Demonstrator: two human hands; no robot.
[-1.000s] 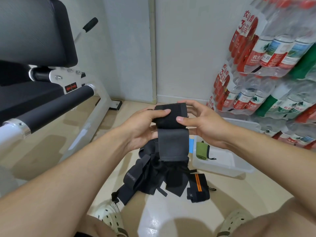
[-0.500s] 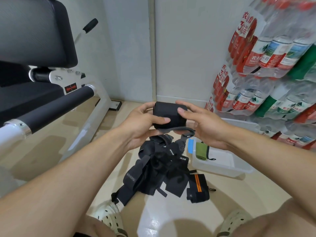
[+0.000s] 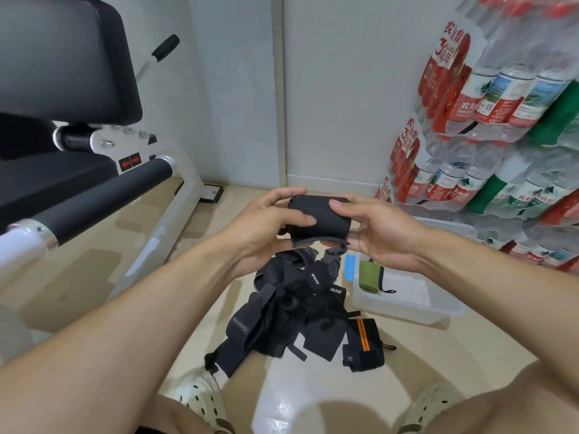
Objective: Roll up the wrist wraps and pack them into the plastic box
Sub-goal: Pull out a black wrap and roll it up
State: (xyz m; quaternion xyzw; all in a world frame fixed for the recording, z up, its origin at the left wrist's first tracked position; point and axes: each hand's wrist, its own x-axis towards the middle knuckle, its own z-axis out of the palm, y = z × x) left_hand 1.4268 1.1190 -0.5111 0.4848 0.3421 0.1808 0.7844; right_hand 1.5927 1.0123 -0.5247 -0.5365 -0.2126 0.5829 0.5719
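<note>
Gripping a rolled black wrist wrap (image 3: 319,220) from either end, both hands hold it in the air above the floor. The left hand (image 3: 266,228) curls round its left end, thumb laid across the front and fingers over the top. The right hand (image 3: 380,231) holds the right end, thumb pressed on the upper front; its other fingers are behind the roll and cannot be made out. A thin loop (image 3: 329,241) hangs from the roll's lower edge.

Directly below the hands a heap of loose black wraps (image 3: 291,311) lies tangled on the floor, so single wraps cannot be counted. A rolled wrap with orange stripes (image 3: 363,344) lies just beside the heap, to its right. The clear plastic box (image 3: 416,303) stands near, beneath the right wrist, which covers its far side; a rolled green wrap (image 3: 369,275) lies inside, at its left end.
</note>
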